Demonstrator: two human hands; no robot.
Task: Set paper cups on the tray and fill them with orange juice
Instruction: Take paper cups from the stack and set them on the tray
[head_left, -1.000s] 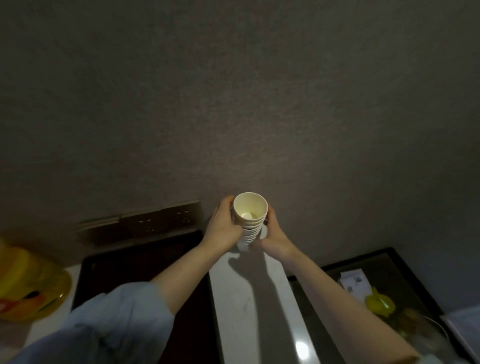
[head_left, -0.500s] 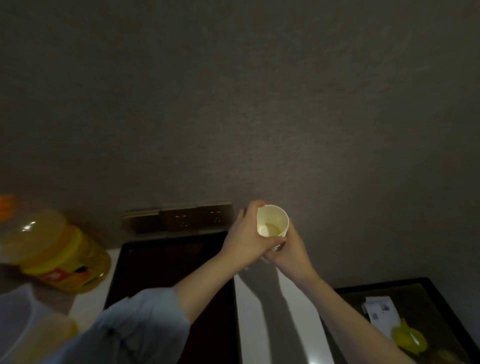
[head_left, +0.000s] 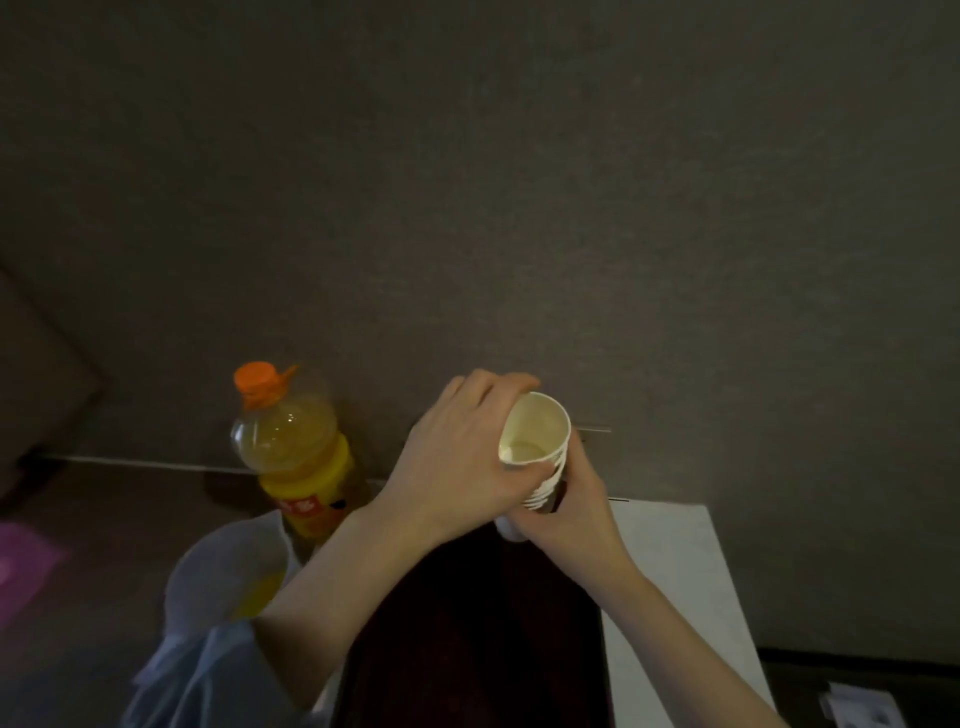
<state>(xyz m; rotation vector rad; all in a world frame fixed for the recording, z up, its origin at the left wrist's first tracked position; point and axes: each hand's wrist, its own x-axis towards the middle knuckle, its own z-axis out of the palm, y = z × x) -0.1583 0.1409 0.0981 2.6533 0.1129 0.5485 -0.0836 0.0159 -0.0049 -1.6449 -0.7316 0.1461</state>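
A stack of white paper cups (head_left: 535, 452) is held up above the far end of the dark tray (head_left: 478, 634), its open mouth tilted toward me. My left hand (head_left: 457, 467) grips the top cup around its rim and side. My right hand (head_left: 566, 512) holds the lower part of the stack from underneath. A clear bottle of orange juice (head_left: 296, 457) with an orange cap stands to the left, near the wall. The tray's far edge is hidden behind my hands.
A white counter surface (head_left: 675, 587) lies right of the tray. A pale bowl-like object (head_left: 228, 577) sits in front of the bottle, partly hidden by my sleeve. A grey wall stands right behind. Some papers (head_left: 857, 706) lie at the lower right.
The view has swung left, bringing the juice bottle fully into sight. Both hands still hold the cup stack, now tilted more, with my left hand wrapped higher around the top cup.
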